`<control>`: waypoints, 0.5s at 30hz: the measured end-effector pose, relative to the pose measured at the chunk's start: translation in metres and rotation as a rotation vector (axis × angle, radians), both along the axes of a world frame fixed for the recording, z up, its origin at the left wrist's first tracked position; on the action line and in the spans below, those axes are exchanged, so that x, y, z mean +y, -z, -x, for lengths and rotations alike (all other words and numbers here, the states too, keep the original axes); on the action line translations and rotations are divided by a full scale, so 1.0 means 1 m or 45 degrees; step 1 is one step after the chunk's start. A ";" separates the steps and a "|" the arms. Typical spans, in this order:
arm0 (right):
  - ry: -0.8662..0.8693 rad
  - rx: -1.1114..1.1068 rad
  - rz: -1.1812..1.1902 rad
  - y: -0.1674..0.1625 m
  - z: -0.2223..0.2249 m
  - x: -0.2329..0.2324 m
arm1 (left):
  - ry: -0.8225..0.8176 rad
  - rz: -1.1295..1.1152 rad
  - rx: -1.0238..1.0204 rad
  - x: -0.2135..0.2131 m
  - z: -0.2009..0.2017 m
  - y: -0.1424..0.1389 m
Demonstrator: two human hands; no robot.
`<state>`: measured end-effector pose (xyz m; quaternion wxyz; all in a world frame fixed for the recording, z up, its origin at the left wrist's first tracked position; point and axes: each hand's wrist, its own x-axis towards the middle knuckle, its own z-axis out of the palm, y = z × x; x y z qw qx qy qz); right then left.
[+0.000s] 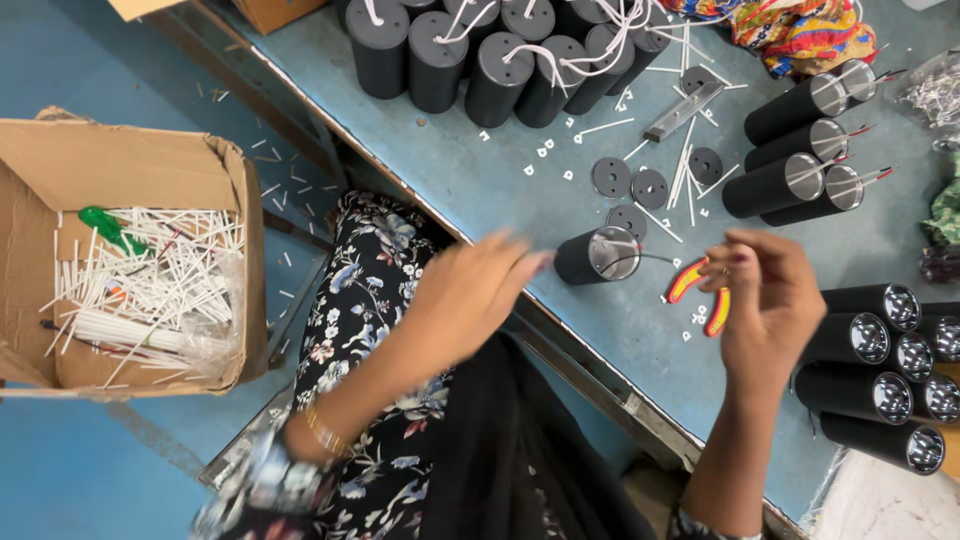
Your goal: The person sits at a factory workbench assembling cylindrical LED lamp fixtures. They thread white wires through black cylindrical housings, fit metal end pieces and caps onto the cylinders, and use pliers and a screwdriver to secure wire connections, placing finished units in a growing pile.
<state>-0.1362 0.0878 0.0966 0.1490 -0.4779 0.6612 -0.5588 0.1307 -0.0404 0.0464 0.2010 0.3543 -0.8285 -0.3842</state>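
My right hand (768, 300) is closed around a small pair of pliers with red and yellow handles (700, 292), held just above the blue table (480, 170). My left hand (470, 292) is blurred, fingers together, reaching toward a black cylinder (598, 255) lying on its side near the table's edge. A thin dark wire comes out of the cylinder's shiny open end toward the pliers. Whether the left fingers pinch anything is hidden by blur.
Upright black cylinders with white cords (500, 50) stand at the back. More cylinders lie at right (795, 150) and lower right (880, 370). Black discs (630, 185) and white bits dot the table. A cardboard box of white sticks (140, 270) sits on the floor at left.
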 end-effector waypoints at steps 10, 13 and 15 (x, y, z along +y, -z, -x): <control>0.310 -0.226 -0.129 0.088 0.043 0.032 | 0.720 -0.555 0.032 0.059 -0.010 0.085; 0.327 -0.214 -0.138 0.091 0.048 0.034 | 0.836 -0.449 0.472 0.044 0.007 0.040; 0.327 -0.176 -0.144 0.086 0.051 0.030 | 1.018 -0.473 0.680 0.045 0.013 0.002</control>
